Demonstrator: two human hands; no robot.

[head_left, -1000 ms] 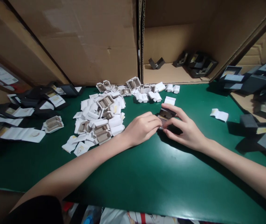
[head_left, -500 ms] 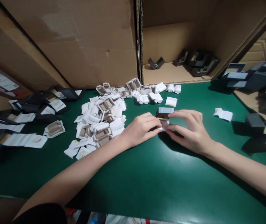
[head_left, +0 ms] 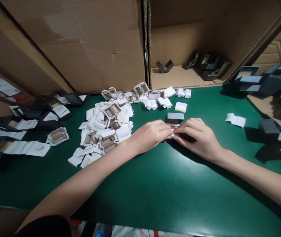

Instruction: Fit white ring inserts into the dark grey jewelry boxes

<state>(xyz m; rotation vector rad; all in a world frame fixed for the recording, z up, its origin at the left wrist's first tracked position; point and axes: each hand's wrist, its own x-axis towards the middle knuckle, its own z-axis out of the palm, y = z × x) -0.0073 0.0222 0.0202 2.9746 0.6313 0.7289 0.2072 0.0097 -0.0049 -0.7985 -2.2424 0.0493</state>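
Note:
A small dark box with a grey lid (head_left: 175, 117) stands open on the green table, its lid raised on the far side. My left hand (head_left: 155, 133) comes in from the left with its fingers closed at the box's near part. From the right, my right hand (head_left: 198, 138) pinches a small white card insert (head_left: 172, 135) at the same spot, thumb and fingertips drawn together. The fingers of both hands cover most of the insert and the box's lower half. To the left lies a heap of folded white card inserts (head_left: 112, 110), some showing brown insides.
Open black boxes with white papers (head_left: 27, 149) lie at the left edge. More black boxes (head_left: 266, 80) are stacked at the right. Several boxes (head_left: 211, 65) sit inside the cardboard carton (head_left: 177, 39) behind. One loose white insert (head_left: 236, 120) lies right of my hands.
My right hand's index finger has come down from the box lid, and its fingers have drawn in toward the thumb. My left hand has shifted slightly right over the insert. The box stays put.

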